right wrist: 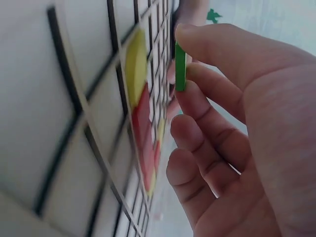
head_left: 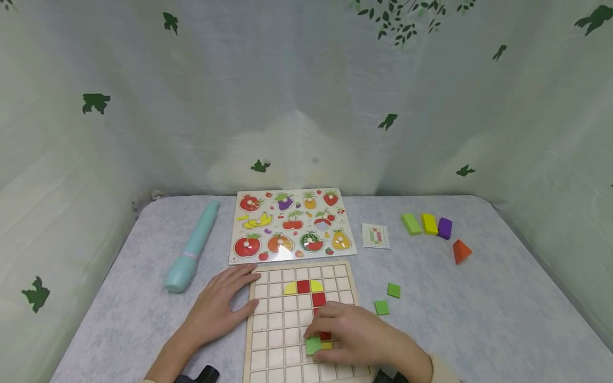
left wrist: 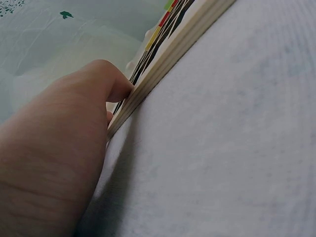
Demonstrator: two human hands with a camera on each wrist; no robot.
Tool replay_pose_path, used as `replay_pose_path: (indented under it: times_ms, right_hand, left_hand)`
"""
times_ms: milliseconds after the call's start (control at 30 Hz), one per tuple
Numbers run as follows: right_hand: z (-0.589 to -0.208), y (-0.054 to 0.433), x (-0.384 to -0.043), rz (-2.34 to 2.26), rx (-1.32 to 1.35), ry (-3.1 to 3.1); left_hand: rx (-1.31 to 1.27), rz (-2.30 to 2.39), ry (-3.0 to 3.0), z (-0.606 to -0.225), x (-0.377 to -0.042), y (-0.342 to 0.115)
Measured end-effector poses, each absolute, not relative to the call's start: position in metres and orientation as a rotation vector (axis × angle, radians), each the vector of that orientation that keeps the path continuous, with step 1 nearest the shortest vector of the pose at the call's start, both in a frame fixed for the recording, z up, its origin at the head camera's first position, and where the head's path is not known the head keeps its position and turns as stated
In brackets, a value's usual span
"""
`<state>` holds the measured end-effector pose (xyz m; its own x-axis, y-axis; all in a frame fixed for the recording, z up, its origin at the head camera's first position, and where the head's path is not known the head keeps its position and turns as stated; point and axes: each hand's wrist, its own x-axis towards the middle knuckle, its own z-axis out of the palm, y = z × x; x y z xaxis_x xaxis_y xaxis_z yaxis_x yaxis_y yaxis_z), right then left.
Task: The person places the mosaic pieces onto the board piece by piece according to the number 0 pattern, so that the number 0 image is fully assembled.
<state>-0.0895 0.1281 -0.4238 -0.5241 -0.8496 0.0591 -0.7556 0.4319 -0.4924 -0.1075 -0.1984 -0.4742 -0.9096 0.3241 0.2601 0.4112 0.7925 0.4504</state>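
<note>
A wooden grid board (head_left: 275, 322) with white squares lies on the table. My left hand (head_left: 215, 303) rests along its left side, fingers extended near the top corner and thumb against the edge. Between thumb and fingertips, my right hand (head_left: 356, 332) pinches a green square tile (right wrist: 180, 66), held just off the grid in the right wrist view. Red square tiles (head_left: 303, 286) and yellow rounded tiles (head_left: 290, 289) sit in the board's cells, forming a hooked line. The right hand hides part of that line. Below the held tile's right side, a yellow tile (head_left: 326, 345) peeks out.
Two loose green tiles (head_left: 394, 290) lie right of the board. A pattern card (head_left: 375, 236), several coloured blocks (head_left: 429, 224) and an orange triangular block (head_left: 462, 251) are farther back. Behind the board is a fruit puzzle (head_left: 293, 226); a folded teal umbrella (head_left: 192, 247) lies at left.
</note>
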Motion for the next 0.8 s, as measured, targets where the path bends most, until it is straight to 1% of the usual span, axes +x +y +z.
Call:
replay_pose_path:
  times_ms: [433, 633, 800]
  right_hand:
    - [-0.435, 0.121, -0.084, -0.627, -1.448, 2.482]
    - [-0.434, 0.123, -0.084, -0.607, -1.470, 2.509]
    - [-0.427, 0.134, -0.088, -0.678, -1.419, 2.523]
  left_hand:
    - [-0.591, -0.740, -2.792, -0.475, -0.108, -0.198]
    - [-0.578, -0.752, -2.812, -0.476, -0.108, -0.199]
    - [-0.574, -0.754, -2.815, -0.475, -0.109, -0.199]
